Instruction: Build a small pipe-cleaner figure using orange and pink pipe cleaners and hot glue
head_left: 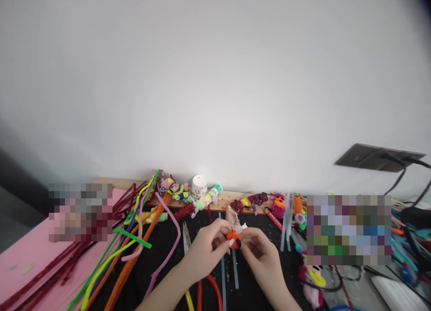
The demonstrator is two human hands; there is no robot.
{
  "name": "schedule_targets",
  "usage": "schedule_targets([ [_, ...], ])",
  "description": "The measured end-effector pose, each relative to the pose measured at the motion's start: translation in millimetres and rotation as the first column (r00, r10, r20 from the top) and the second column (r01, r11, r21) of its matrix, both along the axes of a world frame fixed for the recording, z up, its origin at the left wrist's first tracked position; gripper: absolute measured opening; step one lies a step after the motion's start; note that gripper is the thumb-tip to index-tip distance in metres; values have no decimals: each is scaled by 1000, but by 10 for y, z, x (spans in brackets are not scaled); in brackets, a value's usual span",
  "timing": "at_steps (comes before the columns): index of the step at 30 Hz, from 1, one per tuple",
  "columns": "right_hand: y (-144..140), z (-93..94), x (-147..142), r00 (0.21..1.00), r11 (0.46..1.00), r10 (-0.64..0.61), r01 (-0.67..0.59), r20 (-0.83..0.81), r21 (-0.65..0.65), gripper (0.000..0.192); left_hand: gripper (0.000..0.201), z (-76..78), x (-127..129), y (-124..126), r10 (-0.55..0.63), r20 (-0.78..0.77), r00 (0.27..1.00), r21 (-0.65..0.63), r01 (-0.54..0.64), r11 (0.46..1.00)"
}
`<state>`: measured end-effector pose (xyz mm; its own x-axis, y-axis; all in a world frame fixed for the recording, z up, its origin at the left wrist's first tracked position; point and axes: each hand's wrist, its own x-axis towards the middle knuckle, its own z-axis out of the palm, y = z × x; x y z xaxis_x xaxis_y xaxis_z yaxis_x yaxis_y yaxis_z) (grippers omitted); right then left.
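Above the black surface (161,252), the left hand (202,248) and right hand (259,252) both pinch a small orange piece (233,237) between their fingertips, seemingly shaping it; the next move probably needs careful, small twisting. Pipe cleaners (134,252) lie left.

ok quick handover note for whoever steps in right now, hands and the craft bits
Left hand and right hand: both pinch the small orange fuzzy pipe-cleaner ball over the black mat.
Nearby: silver scissors just left of the hands, long pink pipe cleaner further left, clear glue sticks below the ball.
Done: the ball is formed.
Left: cannot tell from this view.
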<state>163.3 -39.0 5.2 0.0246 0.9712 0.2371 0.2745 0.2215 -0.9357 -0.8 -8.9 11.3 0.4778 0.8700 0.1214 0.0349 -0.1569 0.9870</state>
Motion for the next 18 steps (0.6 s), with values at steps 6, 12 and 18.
schedule_targets([
  [6,-6,6,4,1000,1000,-17,17,15,9,8,19,5,14,-5,-3,47,999,-56,5,998],
  [12,-13,17,11,999,999,-26,25,36,24,7,15,20,18,-23,-14,37,999,-44,16,999],
  [18,-6,29,0,998,999,-36,34,61,31,6,11,22,25,-11,-2,11,1000,-16,2,1000],
])
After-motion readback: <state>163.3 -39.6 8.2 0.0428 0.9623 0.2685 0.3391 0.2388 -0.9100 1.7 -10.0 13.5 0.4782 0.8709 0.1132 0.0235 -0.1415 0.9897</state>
